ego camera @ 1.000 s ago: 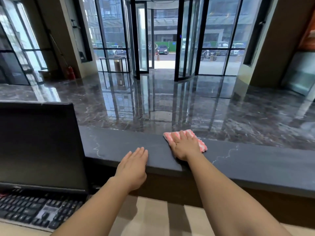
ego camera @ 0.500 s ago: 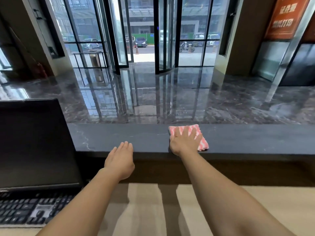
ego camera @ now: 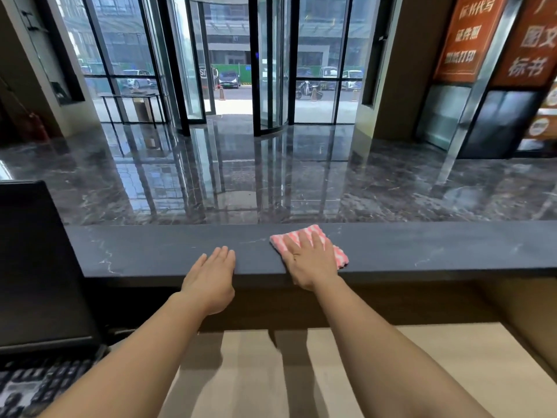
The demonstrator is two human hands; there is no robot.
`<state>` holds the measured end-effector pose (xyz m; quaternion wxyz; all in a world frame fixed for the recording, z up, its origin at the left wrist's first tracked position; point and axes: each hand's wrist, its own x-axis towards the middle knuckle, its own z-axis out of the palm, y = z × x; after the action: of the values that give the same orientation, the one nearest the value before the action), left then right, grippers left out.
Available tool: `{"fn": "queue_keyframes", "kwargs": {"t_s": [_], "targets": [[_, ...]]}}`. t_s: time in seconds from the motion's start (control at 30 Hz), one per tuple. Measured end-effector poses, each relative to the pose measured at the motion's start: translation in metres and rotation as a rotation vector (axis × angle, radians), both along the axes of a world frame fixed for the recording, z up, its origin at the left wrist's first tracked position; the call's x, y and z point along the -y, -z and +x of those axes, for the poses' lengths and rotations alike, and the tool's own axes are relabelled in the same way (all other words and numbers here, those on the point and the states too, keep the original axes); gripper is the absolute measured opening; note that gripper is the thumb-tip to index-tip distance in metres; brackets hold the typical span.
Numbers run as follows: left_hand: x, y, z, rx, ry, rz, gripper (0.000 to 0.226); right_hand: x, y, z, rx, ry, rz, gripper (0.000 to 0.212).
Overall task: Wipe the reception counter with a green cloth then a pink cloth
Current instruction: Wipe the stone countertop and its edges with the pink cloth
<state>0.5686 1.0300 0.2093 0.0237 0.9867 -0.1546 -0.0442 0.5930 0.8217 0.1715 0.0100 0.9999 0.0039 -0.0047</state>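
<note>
The dark grey stone reception counter [ego camera: 422,248] runs left to right across the middle of the head view. A folded pink and white cloth [ego camera: 339,256] lies flat on it, right of centre. My right hand [ego camera: 307,260] presses down on the cloth with straight, spread fingers. My left hand [ego camera: 211,282] rests on the counter's near edge, fingers straight and together, holding nothing. No green cloth is in view.
A black monitor [ego camera: 39,267] stands at the left on the lower beige desk [ego camera: 422,372], with a black keyboard [ego camera: 33,387] in front of it. Beyond the counter lie a glossy marble lobby floor [ego camera: 271,176] and glass revolving doors [ego camera: 232,64].
My right hand has slid the pink cloth rightward along the counter, away from the monitor. My left hand has followed along the near edge, and my head has turned right.
</note>
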Motion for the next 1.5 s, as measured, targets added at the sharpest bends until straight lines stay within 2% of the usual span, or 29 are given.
{"fn": "queue_keyframes", "kwargs": {"t_s": [0.27,0.37,0.47,0.6,0.8,0.97,1.13,1.23,1.37,1.5], "targets": [[0.058,0.002,-0.005,-0.046,0.096,0.018,0.069,0.140,-0.005,-0.036,0.009,0.289,-0.078,0.069],[0.057,0.005,-0.004,-0.067,0.094,0.023,0.073,0.159,-0.014,-0.042,-0.031,0.446,0.012,0.059],[0.054,0.005,-0.004,-0.069,0.095,0.019,0.077,0.139,-0.026,-0.032,-0.015,0.598,0.119,0.051],[0.053,0.010,-0.005,-0.050,0.107,-0.003,0.083,0.091,-0.024,0.015,-0.048,0.477,0.108,0.053],[0.037,0.002,0.005,-0.067,0.163,0.026,0.082,-0.016,-0.020,0.065,-0.139,0.061,0.115,0.056],[0.026,-0.006,0.018,-0.130,0.173,0.065,0.078,-0.008,-0.023,0.060,-0.146,-0.147,0.058,0.052],[0.028,-0.005,0.019,-0.151,0.164,0.020,0.072,0.070,-0.040,0.029,0.018,0.030,-0.042,0.046],[0.020,0.002,0.012,-0.121,0.130,-0.081,0.068,0.099,-0.039,0.016,-0.034,0.263,0.053,0.043],[-0.016,0.014,-0.011,0.005,-0.006,-0.277,0.064,0.072,-0.022,0.033,-0.086,0.388,0.167,0.053],[-0.059,0.022,-0.036,0.058,-0.180,-0.376,0.061,-0.011,-0.015,0.046,-0.080,0.237,0.186,0.053]]}}
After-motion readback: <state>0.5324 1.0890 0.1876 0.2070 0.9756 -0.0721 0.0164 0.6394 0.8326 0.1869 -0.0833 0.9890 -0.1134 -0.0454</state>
